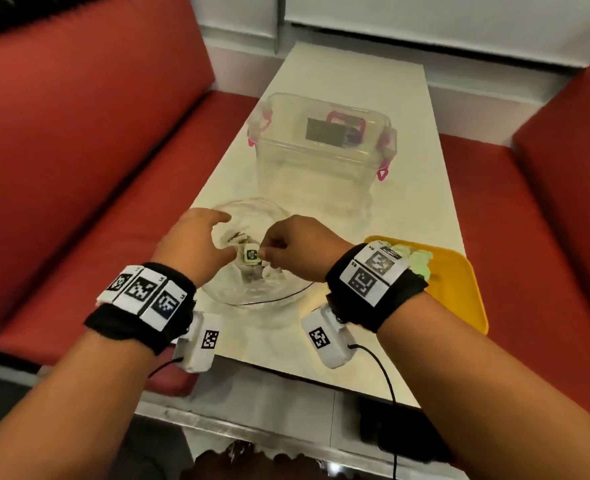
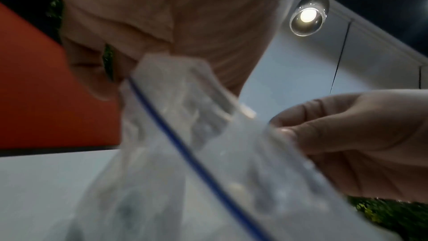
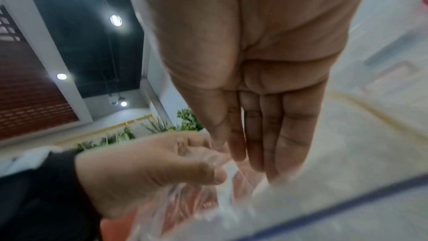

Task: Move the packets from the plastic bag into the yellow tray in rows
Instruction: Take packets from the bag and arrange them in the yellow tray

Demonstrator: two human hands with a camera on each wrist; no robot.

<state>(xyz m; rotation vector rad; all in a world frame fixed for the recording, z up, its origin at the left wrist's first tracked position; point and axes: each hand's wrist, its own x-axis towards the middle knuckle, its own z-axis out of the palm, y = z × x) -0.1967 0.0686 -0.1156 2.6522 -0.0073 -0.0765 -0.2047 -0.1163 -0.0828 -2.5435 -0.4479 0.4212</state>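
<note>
Both forearms are reaching in from the near edge of the desk (image 1: 321,98), each wearing a black wrist band with printed markers. Over the plastic bag (image 1: 252,282), the left hand (image 1: 196,240) is holding the bag's left rim, fingers curled around the clear film; the left wrist view is showing the film and its blue seal line (image 2: 185,153) bunched against the palm. At the bag's mouth the right hand (image 1: 297,251) is pinching a small green-and-white packet (image 1: 251,254) between thumb and forefinger, the remaining fingers lying nearly straight in the right wrist view. More packets are lying inside the bag, below the held one, though their number cannot be told through the film.

Just to the right of the bag, the yellow tray (image 1: 459,296) is sitting on the desk's near right corner, partly hidden by the right wrist, with several pale green packets (image 1: 418,261) gathered at its far left end; whether they are forming a row cannot be told. Beyond the bag, a clear lidded storage box (image 1: 321,157) with pink latches is standing on the desk. Red bench seats (image 1: 79,150) are flanking the desk on both sides of the bag.
</note>
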